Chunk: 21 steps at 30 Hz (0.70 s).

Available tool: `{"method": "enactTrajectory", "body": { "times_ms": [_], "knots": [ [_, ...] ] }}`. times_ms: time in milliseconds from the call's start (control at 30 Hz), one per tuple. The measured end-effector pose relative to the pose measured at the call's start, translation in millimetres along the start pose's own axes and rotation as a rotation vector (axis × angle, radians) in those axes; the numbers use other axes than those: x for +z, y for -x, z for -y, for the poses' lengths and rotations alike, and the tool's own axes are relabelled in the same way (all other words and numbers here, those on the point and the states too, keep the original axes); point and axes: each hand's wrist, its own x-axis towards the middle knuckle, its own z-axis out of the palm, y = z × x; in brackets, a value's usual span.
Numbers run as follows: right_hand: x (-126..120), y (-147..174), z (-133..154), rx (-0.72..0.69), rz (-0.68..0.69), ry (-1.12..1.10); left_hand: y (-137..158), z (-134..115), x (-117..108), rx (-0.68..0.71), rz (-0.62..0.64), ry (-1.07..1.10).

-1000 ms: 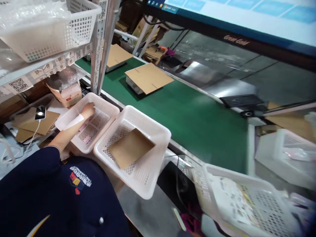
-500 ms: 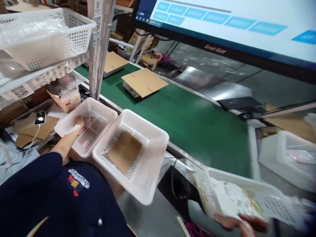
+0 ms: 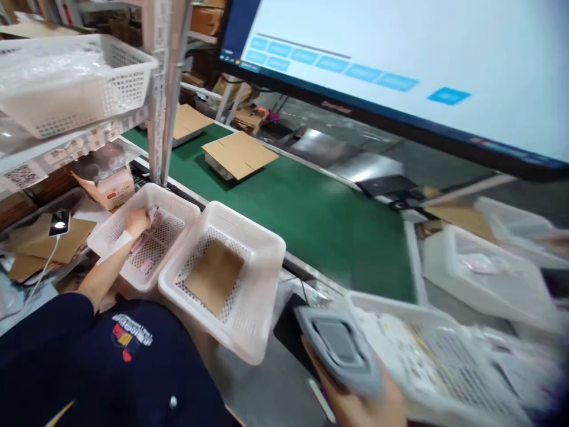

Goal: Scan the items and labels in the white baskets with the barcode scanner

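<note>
My left hand (image 3: 137,221) reaches into the left white plastic basket (image 3: 190,209), its fingers closed on a small pink-and-white packet (image 3: 155,217). More small pink items (image 3: 146,265) lie on the mesh bottom beneath my wrist. Beside it stands a second white basket (image 3: 264,276) holding a flat brown cardboard piece (image 3: 216,276). At the lower right, my right hand (image 3: 355,406) is wrapped round a grey handheld barcode scanner (image 3: 340,344), tilted up over a black mouse pad (image 3: 291,332). Motion blurs the scanner and that hand.
A green conveyor belt (image 3: 311,219) carries cardboard-topped boxes (image 3: 240,154). The monitor (image 3: 355,65) overhangs it. At left are a metal post (image 3: 162,89) and a shelf basket (image 3: 128,71). Another basket (image 3: 364,299) with white packages stands at right; a person's hand (image 3: 558,240) shows beyond.
The scanner has risen and turned up in my right hand, which has moved left. My left hand has lifted the packet slightly inside the basket. The view has swung to the right.
</note>
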Motion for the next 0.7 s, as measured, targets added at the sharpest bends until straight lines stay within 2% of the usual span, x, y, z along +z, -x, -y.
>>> {"method": "enactTrajectory", "body": {
  "times_ms": [100,200,267,400,500,567,700],
  "knots": [
    [6,-8,43,-0.16,0.155,0.0,1,-19,10,-0.005,0.114,0.053],
    [20,-19,83,-0.231,0.253,0.034,17,-53,23,0.109,0.313,0.295],
    [30,-25,100,-0.24,0.311,0.095,31,-76,31,0.181,0.401,0.422],
    [42,-25,104,-0.212,0.377,0.154,55,-103,46,0.221,0.543,0.51],
    [37,-13,85,-0.199,0.345,0.111,55,-100,55,0.197,0.644,0.468],
    [30,-5,67,-0.17,0.32,0.082,42,-87,58,0.147,0.56,0.364],
    [17,6,32,-0.105,0.301,0.111,-4,-44,57,-0.052,0.219,0.08]
  ]
}}
